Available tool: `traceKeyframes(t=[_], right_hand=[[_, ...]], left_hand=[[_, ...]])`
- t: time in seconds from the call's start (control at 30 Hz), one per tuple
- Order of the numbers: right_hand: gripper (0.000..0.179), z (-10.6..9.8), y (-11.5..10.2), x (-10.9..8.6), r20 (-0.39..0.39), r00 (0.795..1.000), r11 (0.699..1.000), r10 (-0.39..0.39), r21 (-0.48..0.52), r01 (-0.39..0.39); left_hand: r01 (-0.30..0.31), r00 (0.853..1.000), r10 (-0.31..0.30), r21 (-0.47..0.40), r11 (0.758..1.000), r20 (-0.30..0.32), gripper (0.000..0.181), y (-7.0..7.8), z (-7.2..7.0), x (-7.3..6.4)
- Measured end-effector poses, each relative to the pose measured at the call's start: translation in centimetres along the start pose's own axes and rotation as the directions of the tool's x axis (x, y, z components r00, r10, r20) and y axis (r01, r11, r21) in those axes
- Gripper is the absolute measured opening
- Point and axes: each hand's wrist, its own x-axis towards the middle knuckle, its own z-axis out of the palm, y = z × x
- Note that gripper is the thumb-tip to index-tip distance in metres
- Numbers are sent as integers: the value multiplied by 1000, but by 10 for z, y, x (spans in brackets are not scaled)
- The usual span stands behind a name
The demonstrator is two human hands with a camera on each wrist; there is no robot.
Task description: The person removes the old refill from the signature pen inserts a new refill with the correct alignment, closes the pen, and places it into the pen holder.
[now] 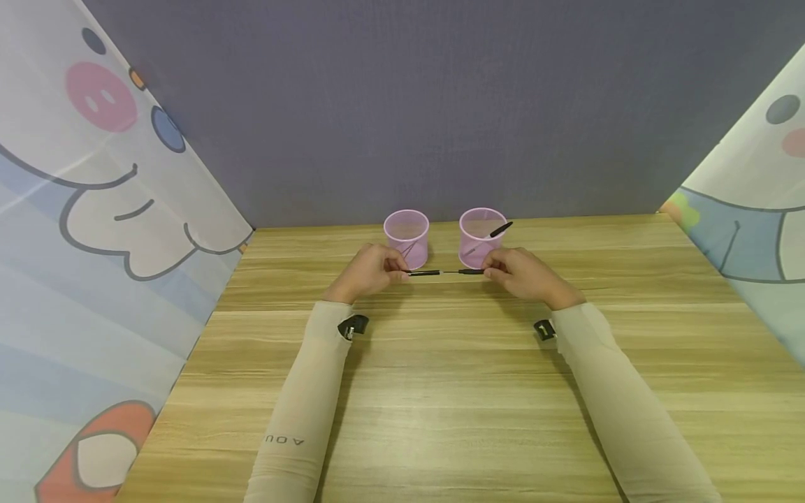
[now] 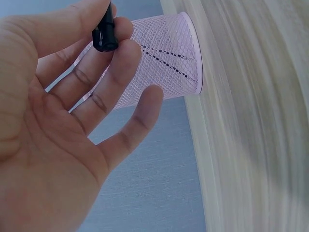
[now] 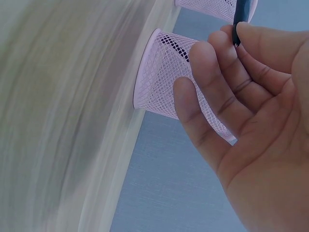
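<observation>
My left hand point(image 1: 376, 269) pinches a black pen barrel point(image 1: 425, 273) between thumb and fingers; its rounded black end shows in the left wrist view. Opposite it, my right hand point(image 1: 520, 271) pinches a black pen front section point(image 1: 470, 271), whose small pointed tip shows in the right wrist view. A thin refill point(image 1: 450, 272) bridges the gap between the two parts, which lie nearly in line. Behind the hands stand two pink mesh pen cups, the left cup point(image 1: 406, 218) and the right cup point(image 1: 482, 214).
Thin dark sticks point(image 2: 169, 65) lean inside the left cup. Out of the right cup pokes a pen with a black end point(image 1: 501, 229). The wooden table point(image 1: 440, 391) ends at a grey-blue panel point(image 1: 440, 105). Cartoon-print curtains point(image 1: 82, 244) hang at both sides.
</observation>
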Motion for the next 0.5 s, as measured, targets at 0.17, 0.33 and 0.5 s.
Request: traceKeyframes(t=[0.17,0.33,0.5], right_hand=[[5,0,1,0,-1,1000,1000,-1,-1,1],[5,1,2,1,0,1000,1000,2,2,-2],[5,1,3,1,-1,1000,1000,0,3,0]], left_hand=[[0,1000,0,0,1000,-3,6,-1,-1,0],[5,1000,-5,-9,1000,-1,6,-1,-1,-1],[6,1000,-6,-18,1000,0,6,-1,-3,-1]])
